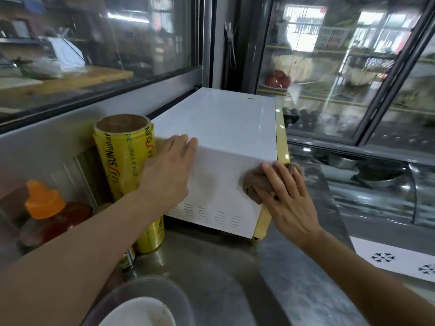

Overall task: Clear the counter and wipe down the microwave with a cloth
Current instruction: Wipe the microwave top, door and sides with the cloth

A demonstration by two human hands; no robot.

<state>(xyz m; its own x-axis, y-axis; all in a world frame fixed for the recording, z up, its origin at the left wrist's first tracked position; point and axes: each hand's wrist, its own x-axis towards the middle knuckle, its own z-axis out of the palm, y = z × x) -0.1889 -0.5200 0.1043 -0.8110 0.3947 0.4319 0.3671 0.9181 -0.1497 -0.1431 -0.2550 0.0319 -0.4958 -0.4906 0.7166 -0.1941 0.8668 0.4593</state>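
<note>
our right hand (283, 198) presses the soft, bunched cloth (253, 183) flat-fingered on the microwave (219, 137) side at four o'clock; left hand (169, 168), fingers straight, braces its slick, rigid edge.

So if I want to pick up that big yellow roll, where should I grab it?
Probably around its upper half, coming from the front-left. The yellow roll stands upright, its round body fits a wrapping hand, and the microwave and the left hand block its right side.

Food shop kitchen: steel surface (211, 274), glass fridge case (329, 67) with food, sauce bottle (47, 215), big wrap roll (124, 151).
</note>
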